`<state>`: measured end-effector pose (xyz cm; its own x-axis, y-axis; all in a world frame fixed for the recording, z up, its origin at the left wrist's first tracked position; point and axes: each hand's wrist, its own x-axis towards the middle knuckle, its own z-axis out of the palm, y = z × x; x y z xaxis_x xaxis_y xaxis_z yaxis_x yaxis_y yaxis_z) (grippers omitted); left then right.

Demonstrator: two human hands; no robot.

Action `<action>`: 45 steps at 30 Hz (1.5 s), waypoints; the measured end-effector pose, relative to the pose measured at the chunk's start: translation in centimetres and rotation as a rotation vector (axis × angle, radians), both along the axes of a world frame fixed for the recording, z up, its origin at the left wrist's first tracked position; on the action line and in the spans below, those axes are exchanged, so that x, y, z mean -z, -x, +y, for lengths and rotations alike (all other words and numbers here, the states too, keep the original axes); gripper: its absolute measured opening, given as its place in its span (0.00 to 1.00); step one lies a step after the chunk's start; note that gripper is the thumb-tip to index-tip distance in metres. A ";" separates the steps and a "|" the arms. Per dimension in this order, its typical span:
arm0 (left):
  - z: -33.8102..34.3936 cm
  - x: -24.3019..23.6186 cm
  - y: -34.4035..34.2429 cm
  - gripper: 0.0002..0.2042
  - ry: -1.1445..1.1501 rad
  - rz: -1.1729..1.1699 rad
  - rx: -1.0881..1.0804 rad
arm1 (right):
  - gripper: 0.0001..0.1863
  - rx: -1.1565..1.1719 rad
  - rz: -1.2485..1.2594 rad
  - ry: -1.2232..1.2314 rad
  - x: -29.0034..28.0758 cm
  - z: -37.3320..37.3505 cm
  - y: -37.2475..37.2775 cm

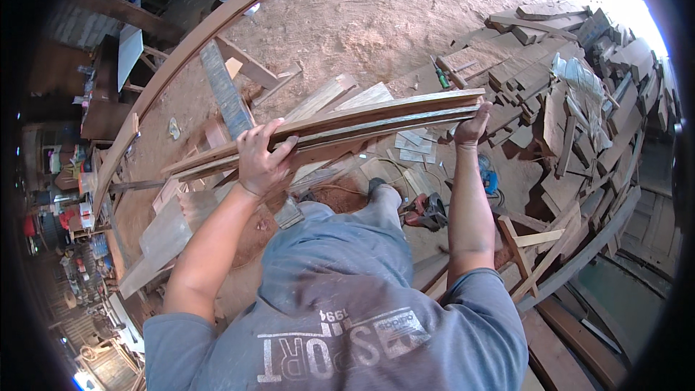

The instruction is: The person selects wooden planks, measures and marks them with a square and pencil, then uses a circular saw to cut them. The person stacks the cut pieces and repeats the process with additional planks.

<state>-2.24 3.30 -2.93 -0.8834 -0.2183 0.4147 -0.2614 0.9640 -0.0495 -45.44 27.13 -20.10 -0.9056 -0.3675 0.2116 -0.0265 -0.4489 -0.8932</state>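
Observation:
Long narrow wooden boards (362, 116), some dark brown and some pale-edged, lie together horizontally across my front, above my legs. My left hand (264, 156) grips them left of the middle, fingers over the top edge. My right hand (470, 124) holds their right end from below and behind. Several loose pale planks (318, 98) and small flat offcuts (413, 145) lie on the ground beyond and beneath the boards.
A large heap of offcuts (557, 80) fills the right side. Near my feet are a red-and-black power tool (423, 213), a blue tool (486, 174) and a cord. A green tool (441, 76) lies on the dirt ahead. A long curved wooden beam (152, 83) spans the left.

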 end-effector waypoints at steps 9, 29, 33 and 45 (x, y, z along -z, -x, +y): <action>-0.1 0.1 -0.2 0.28 -0.013 -0.019 0.001 | 0.53 0.114 0.083 -0.100 -0.9 -1.0 -0.9; -1.7 -3.7 1.9 0.30 -0.307 -0.248 -0.181 | 0.51 0.148 0.129 -0.156 -1.8 -1.1 -1.3; -3.8 -3.1 2.9 0.31 -0.363 -0.206 -0.110 | 0.47 0.234 0.097 -0.195 -0.4 -1.1 0.4; -10.9 -5.5 9.9 0.37 -1.088 -0.665 -0.149 | 0.52 0.101 -0.127 -1.231 -15.9 -2.4 0.1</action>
